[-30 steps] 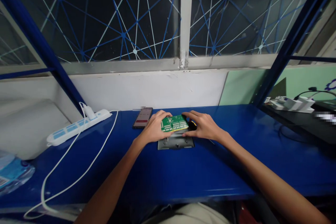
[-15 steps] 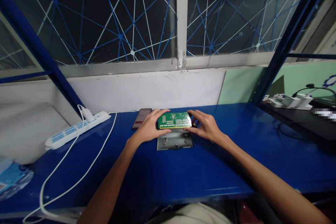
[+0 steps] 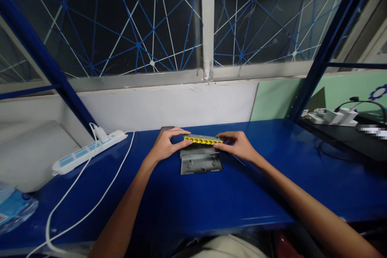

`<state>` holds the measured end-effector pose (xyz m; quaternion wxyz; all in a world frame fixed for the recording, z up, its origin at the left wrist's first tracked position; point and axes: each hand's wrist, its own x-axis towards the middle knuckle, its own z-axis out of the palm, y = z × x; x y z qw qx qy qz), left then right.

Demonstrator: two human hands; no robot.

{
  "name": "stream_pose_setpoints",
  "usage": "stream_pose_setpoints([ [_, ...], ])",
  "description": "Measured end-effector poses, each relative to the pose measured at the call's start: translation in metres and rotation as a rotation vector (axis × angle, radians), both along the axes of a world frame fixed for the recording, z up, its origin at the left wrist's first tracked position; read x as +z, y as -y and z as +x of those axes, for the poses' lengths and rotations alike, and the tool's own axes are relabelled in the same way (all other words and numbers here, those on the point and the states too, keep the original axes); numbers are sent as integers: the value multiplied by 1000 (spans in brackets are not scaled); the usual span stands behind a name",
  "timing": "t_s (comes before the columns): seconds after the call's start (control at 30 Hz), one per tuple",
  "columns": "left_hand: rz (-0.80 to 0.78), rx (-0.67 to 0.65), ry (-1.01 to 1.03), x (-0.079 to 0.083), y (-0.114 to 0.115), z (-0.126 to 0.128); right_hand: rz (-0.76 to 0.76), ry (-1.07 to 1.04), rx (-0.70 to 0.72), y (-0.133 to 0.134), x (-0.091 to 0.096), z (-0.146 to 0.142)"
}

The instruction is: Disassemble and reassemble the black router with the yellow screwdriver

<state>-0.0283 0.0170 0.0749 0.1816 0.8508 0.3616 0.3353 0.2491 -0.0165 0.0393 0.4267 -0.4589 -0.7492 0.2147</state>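
Between both hands hangs a circuit board (image 3: 203,141) with a row of yellow ports facing me. My left hand (image 3: 165,144) grips its left end, thumb in front and fingers over the top. At the right end, my right hand (image 3: 237,144) pinches it the same way. Below the board, a dark grey plastic casing (image 3: 202,164) lies on the blue table with its inner side up, showing small posts. A thin dark tool (image 3: 239,160) lies by my right hand, partly hidden under it. A phone (image 3: 166,128) lies behind my left hand, mostly covered.
A white power strip (image 3: 90,151) with a plugged-in adapter lies on the left, its white cable (image 3: 105,197) looping toward the front edge. A blue plastic package (image 3: 16,207) is at the far left. White adapters (image 3: 340,117) sit on a black surface at right.
The circuit board has been tilted: its green face was toward me, and now the yellow port edge is. Both hands turned with it. More of the casing and the thin tool shows.
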Motion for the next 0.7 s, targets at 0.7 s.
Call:
stream_pose_setpoints([
  [0.7, -269, 217, 63, -26, -4, 22, -417, -509, 154, 1, -7, -12],
])
